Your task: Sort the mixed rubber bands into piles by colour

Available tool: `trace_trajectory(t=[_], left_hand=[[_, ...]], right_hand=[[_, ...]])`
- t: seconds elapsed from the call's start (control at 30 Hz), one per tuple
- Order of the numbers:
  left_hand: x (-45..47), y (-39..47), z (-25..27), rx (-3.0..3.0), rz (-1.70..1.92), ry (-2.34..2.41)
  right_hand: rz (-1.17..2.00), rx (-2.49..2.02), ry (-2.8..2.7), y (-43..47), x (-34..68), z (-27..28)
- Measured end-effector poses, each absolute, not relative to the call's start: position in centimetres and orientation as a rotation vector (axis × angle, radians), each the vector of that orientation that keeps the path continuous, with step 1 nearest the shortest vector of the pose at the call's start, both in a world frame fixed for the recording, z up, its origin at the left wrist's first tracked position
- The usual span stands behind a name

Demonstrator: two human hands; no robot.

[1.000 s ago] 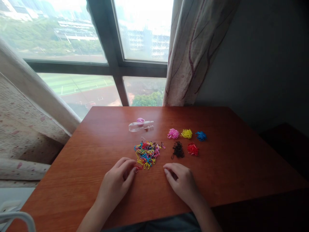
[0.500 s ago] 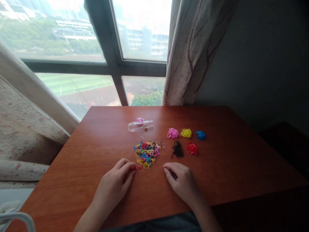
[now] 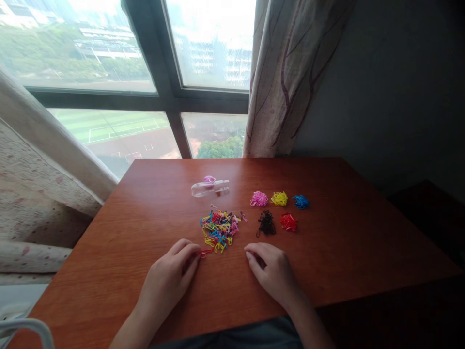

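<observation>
Mixed colored bulb-shaped safety pins (image 3: 220,228) lie in a loose pile at the middle of the table. At the pile's near left edge, my left hand (image 3: 174,269) pinches a red safety pin (image 3: 206,251) between thumb and fingertips; a pale pin loop shows beside it. My right hand (image 3: 271,269) rests on the table to the right of the pile, fingers curled and closed, with nothing visible in them. Sorted by color, small heaps sit farther right: pink pins (image 3: 259,198), yellow pins (image 3: 279,198), blue pins (image 3: 301,201), black pins (image 3: 266,223) and red pins (image 3: 288,222).
Behind the mixed pile lies a clear plastic object with a pink loop (image 3: 209,187). The brown wooden table (image 3: 345,252) reaches to the window (image 3: 214,135), with curtains (image 3: 279,77) on both sides. A white curved bar (image 3: 31,325) stands at the lower left.
The whole view has shifted very slightly. Both hands keep nearly the same places, the left still pinching the red safety pin.
</observation>
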State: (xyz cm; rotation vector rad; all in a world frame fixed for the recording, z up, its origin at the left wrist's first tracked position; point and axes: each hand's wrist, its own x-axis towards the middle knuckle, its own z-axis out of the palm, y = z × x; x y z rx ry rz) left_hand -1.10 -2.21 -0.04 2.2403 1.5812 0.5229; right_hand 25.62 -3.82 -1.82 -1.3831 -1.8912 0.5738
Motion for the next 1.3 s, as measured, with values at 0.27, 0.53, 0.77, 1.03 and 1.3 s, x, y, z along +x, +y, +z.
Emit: trace_trajectory(t=[0.27,0.53,0.77,1.03,1.3], left_hand=[[-1.2,-2.0,0.2,2.209,0.583,1.644],[-0.2,-1.0,0.7,2.16,0.617,1.752],[-0.3,-2.1,1.4,2.188,0.553,1.79],[0.4,-2.6,1.4,2.241,0.369,1.737],[0.4,-2.6,0.9,2.271,0.364,1.71]], right_hand=[[0.578,-1.384,-1.889,-4.0,25.7,-2.0],[0.584,-1.382,-1.887,-3.9,25.6,-1.9],[0.581,-1.396,-1.894,-3.9,25.6,-2.0],[0.564,-1.386,-1.892,-3.8,25.6,-1.8],[0.559,-1.398,-1.894,-3.9,25.6,-1.8]])
